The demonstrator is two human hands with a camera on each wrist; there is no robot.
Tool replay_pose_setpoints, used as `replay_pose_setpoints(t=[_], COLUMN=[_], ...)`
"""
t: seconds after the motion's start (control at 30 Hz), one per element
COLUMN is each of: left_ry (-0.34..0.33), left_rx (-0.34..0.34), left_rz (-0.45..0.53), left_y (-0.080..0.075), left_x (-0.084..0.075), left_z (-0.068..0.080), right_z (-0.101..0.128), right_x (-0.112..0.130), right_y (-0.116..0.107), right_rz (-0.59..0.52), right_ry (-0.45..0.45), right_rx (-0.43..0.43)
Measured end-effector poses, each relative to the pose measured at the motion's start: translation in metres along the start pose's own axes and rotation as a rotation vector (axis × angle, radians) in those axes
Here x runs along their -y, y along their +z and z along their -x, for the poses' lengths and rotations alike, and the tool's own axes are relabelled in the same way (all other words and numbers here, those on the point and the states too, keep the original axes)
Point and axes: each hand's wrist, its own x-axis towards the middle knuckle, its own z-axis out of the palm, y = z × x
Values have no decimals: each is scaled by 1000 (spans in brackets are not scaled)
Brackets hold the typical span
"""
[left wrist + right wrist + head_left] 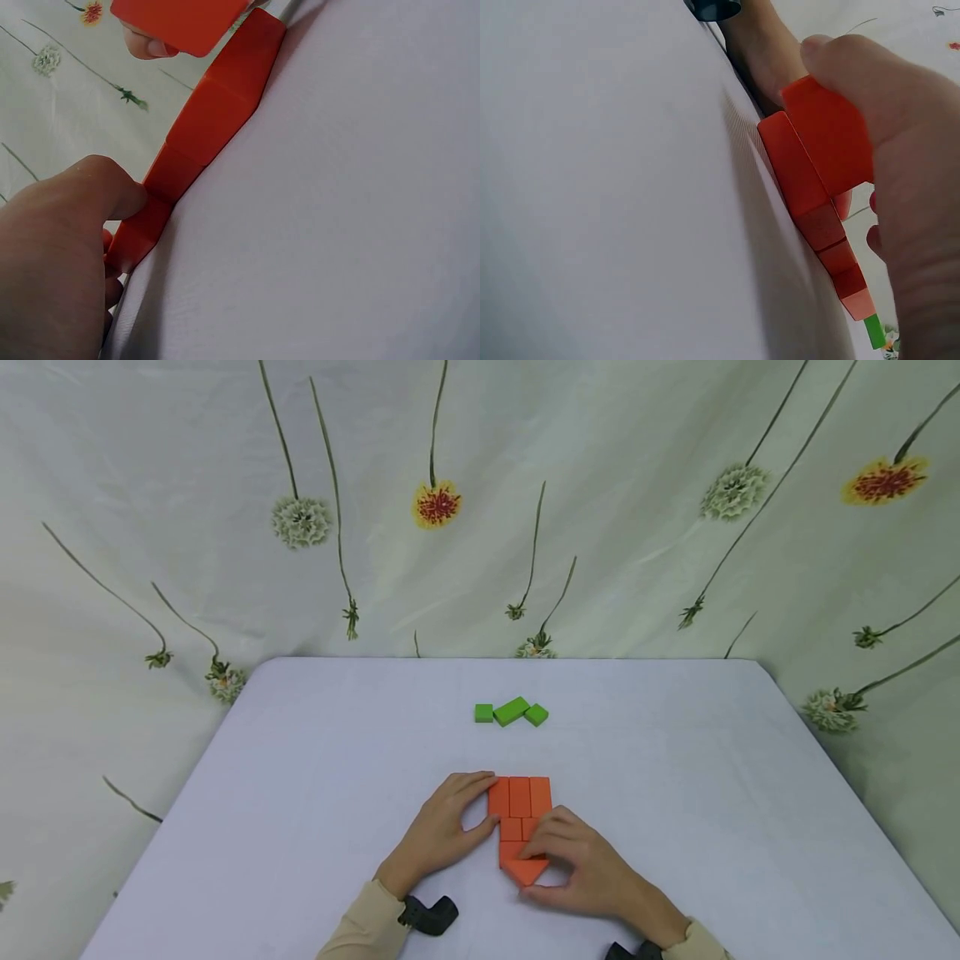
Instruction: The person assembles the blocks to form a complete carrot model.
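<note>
Several flat red blocks (pixel 520 797) lie edge to edge on the table, the far row wider than the nearer ones. My left hand (pixel 441 827) is at their left side, index fingertip at the far corner and thumb against the near end of the far-left block. In the left wrist view the left thumb touches the side of the blocks (pixel 199 124). My right hand (pixel 581 860) pinches an orange-red triangular block (pixel 525 871) between thumb and fingers, over the near end of the arrangement. That block (pixel 829 135) appears tilted, and the right fingers hide part of the blocks beneath.
Three green blocks (pixel 512 711) lie in a short row farther back on the white table (pixel 315 752). A cloth printed with flowers (pixel 615 510) hangs behind the table. Black wrist devices (pixel 431 916) sit near both sleeves.
</note>
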Motion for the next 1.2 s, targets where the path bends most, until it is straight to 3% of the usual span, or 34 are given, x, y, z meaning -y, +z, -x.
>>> replay_pose_setpoints(t=[0.27,0.7,1.2], left_ry=[4,-20,21], left_rx=[-5,10,-29], left_rz=[2,17,10], left_y=[1,-3,1], left_x=[1,0,1], left_z=[0,1,1], right_z=[-1,-1,-1], right_x=[1,0,5], right_y=[-2,3,0], right_rz=[58,34,46], right_ry=[14,25,50], right_rx=[25,55,75])
